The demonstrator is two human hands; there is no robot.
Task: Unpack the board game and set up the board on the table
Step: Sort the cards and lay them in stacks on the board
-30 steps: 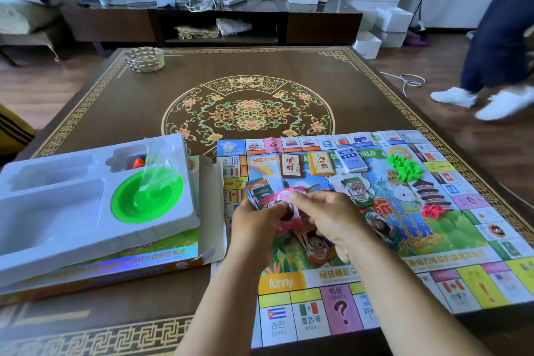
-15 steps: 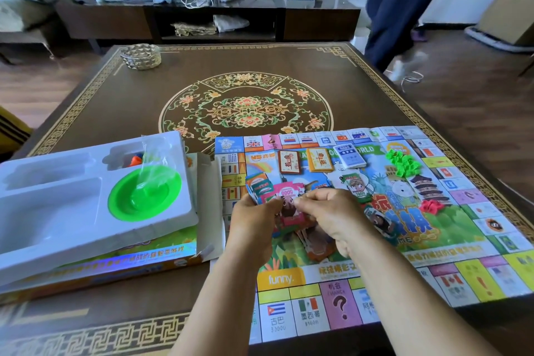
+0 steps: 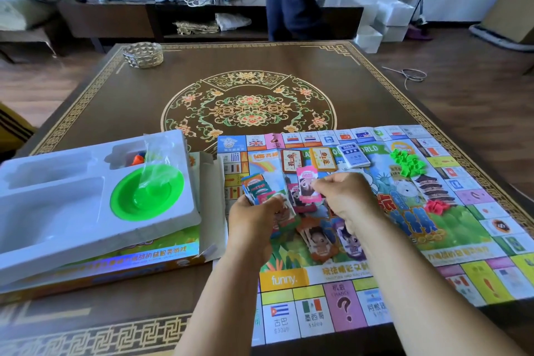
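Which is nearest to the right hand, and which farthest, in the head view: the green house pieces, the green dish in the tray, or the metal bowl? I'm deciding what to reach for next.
From the right hand, nearest first:
1. Green house pieces, on the board, to its right and farther up.
2. Green dish, in the white tray to its left.
3. Metal bowl, at the table's far left corner.

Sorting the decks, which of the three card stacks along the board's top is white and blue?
The rightmost stack, nearest the green houses; the other two have orange-brown backs.
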